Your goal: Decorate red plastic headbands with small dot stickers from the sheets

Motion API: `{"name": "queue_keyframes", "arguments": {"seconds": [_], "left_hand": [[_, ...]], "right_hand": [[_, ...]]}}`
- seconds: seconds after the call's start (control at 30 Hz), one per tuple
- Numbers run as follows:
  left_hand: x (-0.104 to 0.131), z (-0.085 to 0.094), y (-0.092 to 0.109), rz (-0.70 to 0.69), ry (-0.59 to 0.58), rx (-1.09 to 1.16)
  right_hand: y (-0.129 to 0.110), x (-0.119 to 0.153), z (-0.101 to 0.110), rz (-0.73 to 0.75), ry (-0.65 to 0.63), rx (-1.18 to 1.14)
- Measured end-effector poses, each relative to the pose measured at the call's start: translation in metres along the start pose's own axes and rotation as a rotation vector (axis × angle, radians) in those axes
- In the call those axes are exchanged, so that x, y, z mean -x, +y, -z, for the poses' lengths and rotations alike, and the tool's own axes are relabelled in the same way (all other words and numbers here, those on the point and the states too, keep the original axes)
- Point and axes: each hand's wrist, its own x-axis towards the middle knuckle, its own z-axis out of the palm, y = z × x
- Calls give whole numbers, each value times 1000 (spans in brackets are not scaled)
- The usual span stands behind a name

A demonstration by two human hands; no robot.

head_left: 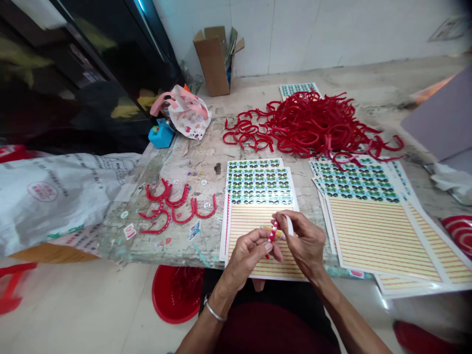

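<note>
My left hand (245, 253) pinches a narrow red band (273, 235) with white marks, held above a sticker sheet (239, 221). At the band's upper end are the closed fingers of my right hand (306, 241). From them a thin white strip (289, 226) curls up; whether it is joined to the band I cannot tell. The sheet has rows of small green and black pictures at its far end and yellow-and-red lines nearer me. Left of it, several curved red bands with white dots (184, 214) lie on the table.
A large heap of plain red bands (313, 123) covers the back of the table (206, 152). More sticker sheets (379, 231) are stacked at right. A patterned bag (190, 115), blue holder (161, 134) and cardboard box (212, 64) stand behind. Below sits a red basin (160, 295) with bands inside.
</note>
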Motion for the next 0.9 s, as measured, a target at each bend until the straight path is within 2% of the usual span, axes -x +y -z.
{"name": "queue_keyframes", "arguments": {"seconds": [0.13,0.2,0.27,0.43,0.73,0.9], "left_hand": [[-8,-8,13,38,-30,40],[-11,-10,15,78,-32,14],[-12,-11,15,87,-14,-38],[-8,-13,9,-9,63,-128],[-9,-15,1,-22,168,-172],[-8,-15,-1,-51,186,-211]], "right_hand": [[-1,5,6,159,-67,106],[-1,5,8,182,-76,127],[-1,4,8,146,-61,112],[1,4,6,-15,-34,10],[5,9,5,-11,-35,15],[10,8,6,-204,19,-183]]}}
